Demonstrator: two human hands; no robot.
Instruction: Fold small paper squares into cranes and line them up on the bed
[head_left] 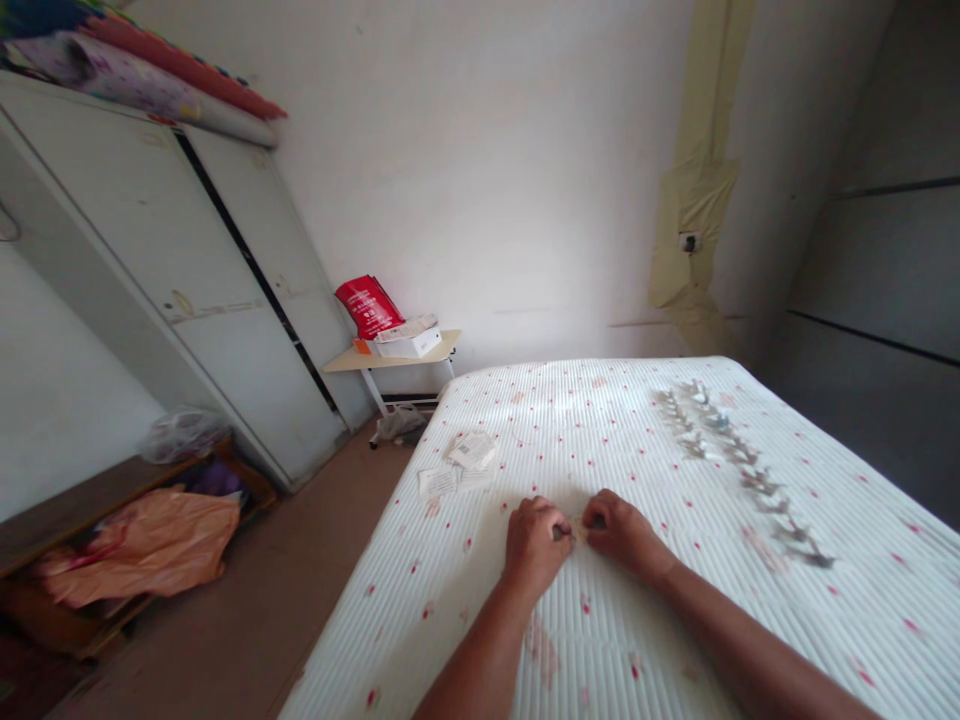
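Head view: my left hand (536,545) & right hand (619,530) rest on the bed (675,640), fingers curled, both pinching a small pale piece (577,527) btwn them, too tiny to ID. Row of grey folded bits (739,468) lies to the right, well apart. Paper packets (471,450) sit ahead-left, nr the bed edge.

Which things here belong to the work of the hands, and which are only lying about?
In hand: left hand and right hand pinching a small pale piece; row of small grey shapes; paper slips; bed.
Lying about: red bag, white box, side table, orange bag, wardrobe.
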